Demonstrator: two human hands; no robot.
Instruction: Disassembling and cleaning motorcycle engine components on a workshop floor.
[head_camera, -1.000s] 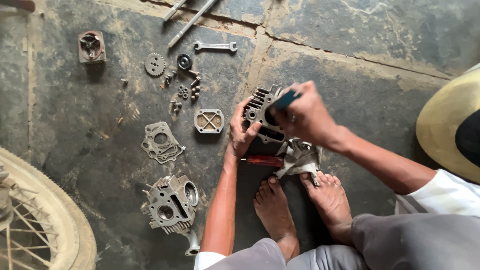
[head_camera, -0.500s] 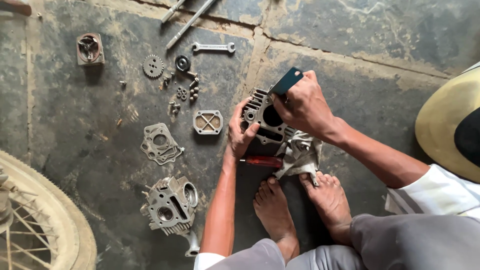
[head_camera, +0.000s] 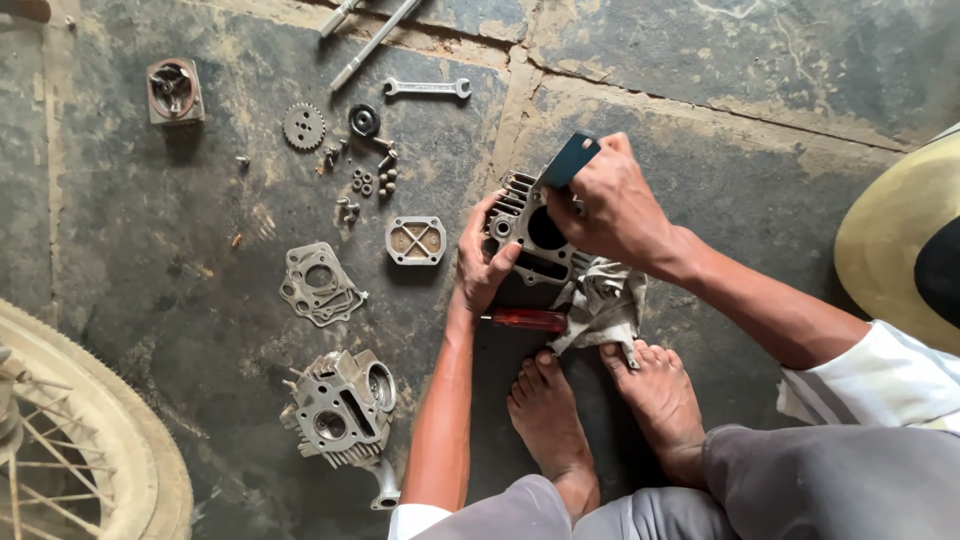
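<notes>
Floor (head_camera: 760, 170): dark, stained stone slabs with dusty joints. A finned engine cylinder (head_camera: 528, 240) is held upright on it, gripped at its side by the left hand (head_camera: 483, 262). A teal scraper (head_camera: 570, 160) is clamped in the right hand (head_camera: 612, 205) against the cylinder's top. A spoked wheel (head_camera: 70, 440) lies at lower left.

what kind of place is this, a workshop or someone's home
Probably an informal motorbike repair spot worked on a stone floor. Engine parts lie spread out: a cylinder head, a gasket, a sprocket and a spanner. A spoked wheel sits at the left edge.
</notes>
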